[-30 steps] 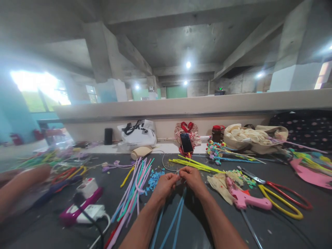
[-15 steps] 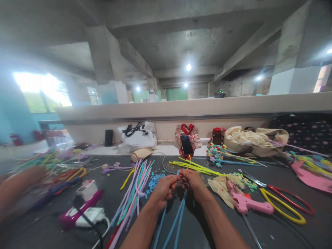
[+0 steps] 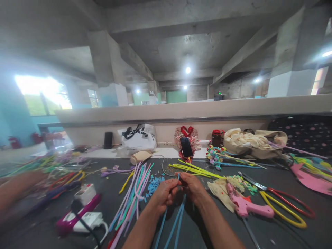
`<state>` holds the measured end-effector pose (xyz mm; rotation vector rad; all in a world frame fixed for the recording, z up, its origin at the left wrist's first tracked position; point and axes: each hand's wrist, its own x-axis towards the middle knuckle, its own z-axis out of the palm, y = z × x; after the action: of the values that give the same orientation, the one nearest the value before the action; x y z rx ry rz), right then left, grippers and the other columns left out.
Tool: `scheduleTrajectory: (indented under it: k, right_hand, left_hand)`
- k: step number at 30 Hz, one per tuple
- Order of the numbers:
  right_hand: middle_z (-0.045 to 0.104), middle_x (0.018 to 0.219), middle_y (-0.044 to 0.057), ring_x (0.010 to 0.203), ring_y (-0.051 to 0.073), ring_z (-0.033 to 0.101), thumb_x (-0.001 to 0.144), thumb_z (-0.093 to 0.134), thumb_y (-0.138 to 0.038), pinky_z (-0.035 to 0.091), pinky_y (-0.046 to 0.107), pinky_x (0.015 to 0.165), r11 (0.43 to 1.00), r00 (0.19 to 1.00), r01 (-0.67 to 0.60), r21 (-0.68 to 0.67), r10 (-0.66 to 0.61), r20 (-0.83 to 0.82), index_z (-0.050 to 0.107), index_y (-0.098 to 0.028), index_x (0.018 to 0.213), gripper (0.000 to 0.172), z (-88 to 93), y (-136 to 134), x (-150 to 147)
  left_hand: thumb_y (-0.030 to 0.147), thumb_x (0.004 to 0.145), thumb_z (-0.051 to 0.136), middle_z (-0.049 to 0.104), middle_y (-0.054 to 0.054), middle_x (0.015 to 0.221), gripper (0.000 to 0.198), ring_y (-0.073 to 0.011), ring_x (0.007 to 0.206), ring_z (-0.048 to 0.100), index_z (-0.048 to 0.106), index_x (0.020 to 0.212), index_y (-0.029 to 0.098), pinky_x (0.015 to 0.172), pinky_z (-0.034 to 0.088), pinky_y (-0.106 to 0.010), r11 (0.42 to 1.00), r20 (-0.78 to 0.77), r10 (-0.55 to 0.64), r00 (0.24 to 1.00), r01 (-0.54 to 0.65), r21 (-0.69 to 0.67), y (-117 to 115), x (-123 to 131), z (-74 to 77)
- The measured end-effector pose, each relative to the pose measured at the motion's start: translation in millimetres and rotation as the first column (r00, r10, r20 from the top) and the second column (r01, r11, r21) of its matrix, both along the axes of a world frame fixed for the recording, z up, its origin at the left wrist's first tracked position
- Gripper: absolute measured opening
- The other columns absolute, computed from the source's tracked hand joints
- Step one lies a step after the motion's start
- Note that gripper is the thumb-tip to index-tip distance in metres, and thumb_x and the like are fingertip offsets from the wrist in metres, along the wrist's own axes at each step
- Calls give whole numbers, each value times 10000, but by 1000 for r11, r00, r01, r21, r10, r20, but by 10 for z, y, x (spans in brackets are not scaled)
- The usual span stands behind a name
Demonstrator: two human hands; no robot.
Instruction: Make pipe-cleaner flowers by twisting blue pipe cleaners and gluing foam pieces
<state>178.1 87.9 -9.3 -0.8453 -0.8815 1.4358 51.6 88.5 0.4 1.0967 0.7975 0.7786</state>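
Observation:
My left hand (image 3: 165, 192) and my right hand (image 3: 193, 187) meet at mid-table, fingers pinched together on a blue pipe cleaner (image 3: 178, 176). Its small end pokes up between the fingertips. Long blue pipe cleaner lengths (image 3: 175, 226) hang down between my forearms toward the near edge; the fingers hide how they join. Beside my left hand lies a heap of short blue cut pieces (image 3: 155, 185). Left of that spreads a bundle of lilac, teal and blue pipe cleaners (image 3: 132, 197). Yellow-green pipe cleaners (image 3: 197, 168) lie just beyond my hands.
A pink glue gun (image 3: 250, 206) and large scissors (image 3: 276, 197) with red and yellow handles lie at right. At left sits a purple-edged power strip (image 3: 77, 214) with plugs. Another person's blurred arm (image 3: 18, 188) reaches in. A phone (image 3: 186, 147) leans at the back.
My hands keep their pinch on the blue pipe cleaner, with only slight finger movement. The view has tipped a little, so things appear slightly lower.

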Motion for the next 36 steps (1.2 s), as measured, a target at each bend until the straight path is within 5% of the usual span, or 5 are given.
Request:
scheduleTrajectory:
  k: [17,25,36]
  right_hand:
    - [482,395,-57,367,56,414,494,717,-354,322,189,418,999,998,45,27,-43,-50,642,-123,621,274,-73,86,-28]
    - [618,563,23,513,110,546,540,701,-362,327,180,423,999,998,45,-18,-46,-39,660,-121,735,313,-104,34,-82]
    - [471,361,-45,347,76,418,512,666,-273,296,198,379,990,982,117,-81,-128,-142,543,-138,489,184,-146,112,-198]
  left_hand:
    - [408,601,602,369,107,401,296,9,273,185,523,710,145,312,62,-152,1000,-22,-11,1000,11,18,-32,24,5]
    - [426,595,573,410,85,464,291,8,310,223,457,621,161,329,111,-144,989,-31,117,993,-114,99,-19,26,4]
    - [436,621,541,322,99,401,284,-35,347,246,424,569,183,382,156,-181,935,-99,239,966,-201,293,11,179,-101]
